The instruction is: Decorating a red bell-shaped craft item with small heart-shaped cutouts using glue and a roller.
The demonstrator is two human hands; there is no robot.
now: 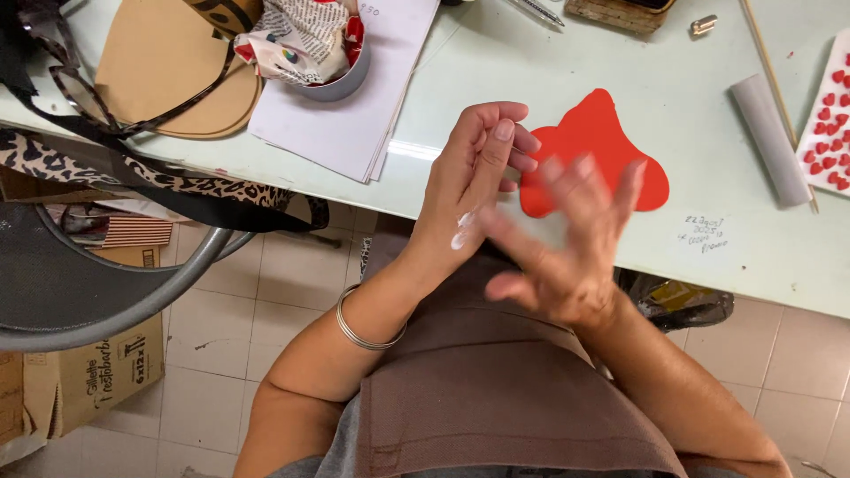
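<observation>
two hands hover over my lap at the bench edge; i see the left hand raised with fingers together and pointing up, palm turned toward the other hand, a white smear of paste or cream on its heel near the wrist; its grip is loose and holds nothing; two thin metal bangles sit on the left forearm; the right hand is blurred, fingers spread wide, grip slack and empty, its fingertips just beside the white smear; whether they touch it i cannot tell; behind both hands, flat on the pale green bench, lies a red cut-out shape, partly covered by the right fingers; to its right a grey rolled tube rests beside a thin wooden stick, and a sheet of small red hearts sits at the far right edge; a stack of white paper lies to the left, near tan sandal soles.
</observation>
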